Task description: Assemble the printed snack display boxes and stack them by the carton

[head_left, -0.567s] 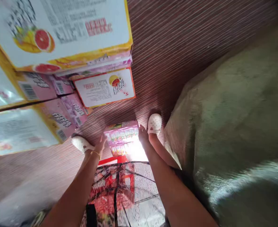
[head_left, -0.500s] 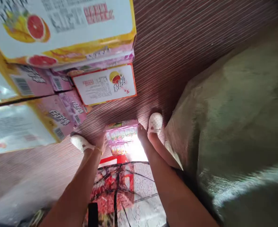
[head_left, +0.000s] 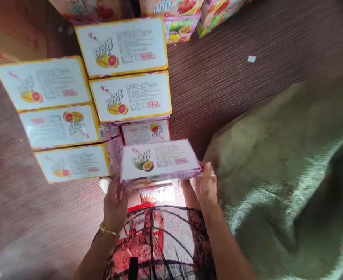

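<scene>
Both my hands hold a flat white and pink carton (head_left: 159,159) with a fruit picture, lifted in front of my waist. My left hand (head_left: 115,200), with a gold bracelet at the wrist, grips its left end. My right hand (head_left: 206,182) grips its right end. Below the carton, on the floor between my feet, lies a pink pack of small drinks (head_left: 156,193). Just beyond the carton stand stacks of similar cartons (head_left: 130,95) with yellow edges and grapefruit pictures.
A large green woven sack (head_left: 288,175) bulges on the right, close to my right arm. More colourful cartons (head_left: 183,15) stand at the top. A brown cardboard box (head_left: 11,35) is at the upper left. The floor (head_left: 247,77) is dark ribbed wood.
My hands were low at the pink drink pack near my feet. They have risen and now hold a flat carton at waist height. The view has pulled back from the stacked cartons.
</scene>
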A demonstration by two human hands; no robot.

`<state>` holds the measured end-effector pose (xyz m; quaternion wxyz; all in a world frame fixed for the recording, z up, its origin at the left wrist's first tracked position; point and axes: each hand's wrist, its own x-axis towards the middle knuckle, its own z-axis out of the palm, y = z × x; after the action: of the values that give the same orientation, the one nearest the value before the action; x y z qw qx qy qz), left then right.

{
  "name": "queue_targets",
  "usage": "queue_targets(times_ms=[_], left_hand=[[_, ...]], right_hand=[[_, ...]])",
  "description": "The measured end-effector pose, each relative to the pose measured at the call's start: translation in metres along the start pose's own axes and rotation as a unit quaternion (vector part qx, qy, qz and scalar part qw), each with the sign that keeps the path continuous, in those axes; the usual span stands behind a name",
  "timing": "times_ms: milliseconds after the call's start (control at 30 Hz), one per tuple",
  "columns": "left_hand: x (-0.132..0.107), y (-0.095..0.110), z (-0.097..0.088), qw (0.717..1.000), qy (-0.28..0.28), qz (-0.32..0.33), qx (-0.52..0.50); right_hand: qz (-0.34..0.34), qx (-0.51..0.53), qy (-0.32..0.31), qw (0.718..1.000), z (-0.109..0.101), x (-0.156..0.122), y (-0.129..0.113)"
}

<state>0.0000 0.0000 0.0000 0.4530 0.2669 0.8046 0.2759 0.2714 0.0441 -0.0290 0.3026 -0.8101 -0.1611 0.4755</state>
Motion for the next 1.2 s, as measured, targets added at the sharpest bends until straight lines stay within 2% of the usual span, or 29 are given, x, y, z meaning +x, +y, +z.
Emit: queue_targets(times_ms=[100,233,333,467,567,700,767,833,967,1133,1200], left_hand=[[0.029,0.007,0.014,0.999,0.018,0.021,0.027],[0.062,-0.011,0.052,0.999,-0.036,0.01,-0.013],[0.068,-0.017,0.075,0.998,-0.053,0.002,-0.04],[0.072,-0.008,0.09,0.999,-0.037,0.007,-0.026],[0.074,0.003,0.09,0.999,-0.02,0.024,0.044],[0.073,0.016,0.073,0.979,0.075,0.094,0.162],[0.075,0.023,0.064,0.965,0.098,0.126,0.208],[0.08,0.029,0.06,0.961,0.085,0.119,0.234],[0.09,0.037,0.06,0.967,0.062,0.06,0.239],[0.101,0.035,0.059,0.977,0.081,0.06,0.189],[0.108,0.037,0.062,0.985,0.06,0.065,0.149]], right_hand=[[0.007,0.026,-0.052,0.998,0.038,0.03,-0.023],[0.027,0.011,-0.082,0.996,0.09,0.071,-0.013],[-0.026,-0.004,-0.068,0.997,0.104,0.078,-0.006],[-0.071,-0.05,-0.044,0.995,0.106,0.07,-0.018],[-0.084,-0.132,-0.018,0.987,0.104,0.066,-0.032],[-0.098,-0.215,-0.04,0.971,0.097,0.058,-0.038],[-0.112,-0.22,-0.051,0.968,0.093,0.052,-0.035],[-0.115,-0.217,-0.059,0.968,0.09,0.046,-0.032],[-0.108,-0.198,-0.051,0.973,0.091,0.046,-0.033],[-0.107,-0.212,-0.051,0.97,0.103,0.074,-0.053],[-0.107,-0.213,-0.063,0.969,0.11,0.085,-0.059]])
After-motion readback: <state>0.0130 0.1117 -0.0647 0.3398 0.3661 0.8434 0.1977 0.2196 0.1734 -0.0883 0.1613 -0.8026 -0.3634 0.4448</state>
